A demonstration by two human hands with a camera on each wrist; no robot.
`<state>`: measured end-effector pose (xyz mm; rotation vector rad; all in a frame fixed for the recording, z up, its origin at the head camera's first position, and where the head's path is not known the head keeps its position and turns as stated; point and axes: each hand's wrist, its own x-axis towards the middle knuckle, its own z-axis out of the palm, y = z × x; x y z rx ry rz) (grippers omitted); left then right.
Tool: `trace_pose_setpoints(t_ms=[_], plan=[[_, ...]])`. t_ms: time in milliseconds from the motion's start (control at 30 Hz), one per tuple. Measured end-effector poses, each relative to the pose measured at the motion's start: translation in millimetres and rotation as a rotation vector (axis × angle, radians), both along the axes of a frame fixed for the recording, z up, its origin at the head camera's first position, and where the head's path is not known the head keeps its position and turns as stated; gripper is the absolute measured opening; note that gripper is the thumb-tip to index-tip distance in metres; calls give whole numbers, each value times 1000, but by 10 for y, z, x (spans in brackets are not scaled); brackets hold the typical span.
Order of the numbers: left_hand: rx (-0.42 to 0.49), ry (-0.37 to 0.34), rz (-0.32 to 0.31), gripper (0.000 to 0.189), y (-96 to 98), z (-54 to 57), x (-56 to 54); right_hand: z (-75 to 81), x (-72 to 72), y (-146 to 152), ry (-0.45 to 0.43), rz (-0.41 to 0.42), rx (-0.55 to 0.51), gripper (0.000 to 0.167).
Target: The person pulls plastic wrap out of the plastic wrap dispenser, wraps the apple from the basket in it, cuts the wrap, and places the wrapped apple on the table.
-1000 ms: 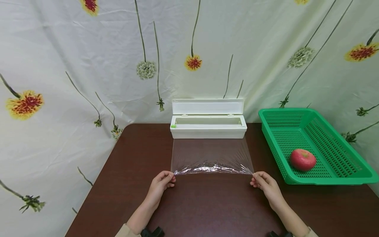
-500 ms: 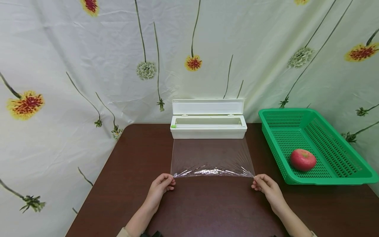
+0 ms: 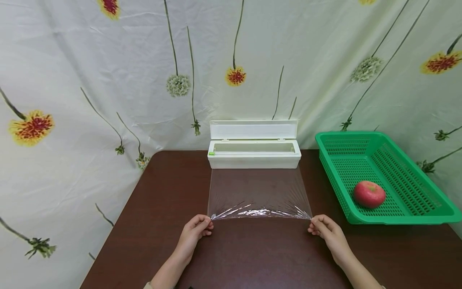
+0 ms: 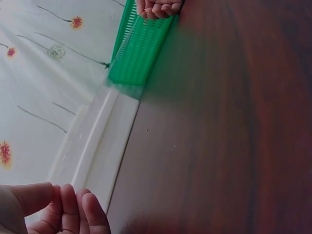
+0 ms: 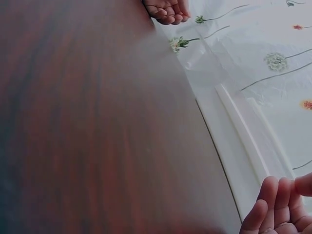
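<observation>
A sheet of clear plastic wrap (image 3: 258, 192) stretches from a white wrap dispenser box (image 3: 254, 162) at the back of the table toward the front. My left hand (image 3: 193, 235) pinches its near left corner between thumb and fingers; my right hand (image 3: 330, 235) pinches the near right corner. Shiny creases fan out from both corners along the taut front edge. The dispenser's lid (image 3: 254, 129) stands raised, and a small green piece (image 3: 211, 153) sits on its left end. In the left wrist view the left hand's fingers (image 4: 70, 207) are curled in against the thumb.
A green perforated basket (image 3: 391, 220) stands at the right, with a red apple (image 3: 369, 194) inside it. The dark brown table (image 3: 260, 257) ends at the back against a flower-printed white cloth (image 3: 144, 60).
Both hands have drawn back slightly toward the front edge, and the right one a little to the right. The wrap between them and the dispenser has grown longer. Basket and apple have stayed put.
</observation>
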<state>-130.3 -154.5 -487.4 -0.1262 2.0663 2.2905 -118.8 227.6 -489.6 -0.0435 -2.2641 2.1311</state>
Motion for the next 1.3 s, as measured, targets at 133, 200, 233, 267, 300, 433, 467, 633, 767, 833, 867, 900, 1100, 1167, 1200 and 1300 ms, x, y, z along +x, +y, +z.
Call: trace_pose_setpoints(t_ms=[133,200,233,267,300,433,467,633,767,833,867,900,1100,1167,1200,1300], plan=[[2,2,-2,16,-1,4,23,-7,26,8,3,-2,-10,31],[4,-5,0,15,-2,8,34,-6,42,11,4,-2,-14,31],[0,-7,0,16,-3,7,40,-6,50,12,5,0,-15,31],[-4,-10,-1,16,-5,5,46,-4,58,13,5,1,-16,30],[-6,-14,-1,16,-7,2,51,-1,66,13,4,2,-15,30],[-10,-23,-3,17,-10,-6,77,15,99,9,-3,2,-13,29],[-7,-23,-3,17,-11,-7,84,19,106,8,-5,1,-10,29],[-2,-20,-1,19,-10,9,122,24,136,9,-7,1,-3,28],[1,-26,3,19,-4,36,155,16,161,16,4,8,-10,27],[2,-28,6,17,-1,48,171,15,174,18,9,12,-15,25],[3,-29,6,16,-1,54,181,13,181,19,11,13,-17,25],[3,-29,7,16,-1,57,190,12,187,20,13,14,-17,24],[-6,-34,14,16,-6,53,238,-1,219,26,18,15,-8,23],[-9,-34,15,17,-8,48,251,-5,229,28,22,15,-9,23],[-12,-33,14,17,-9,47,257,-7,235,29,25,16,-10,23],[-20,-34,12,16,-12,48,278,-11,252,33,35,20,-11,22]])
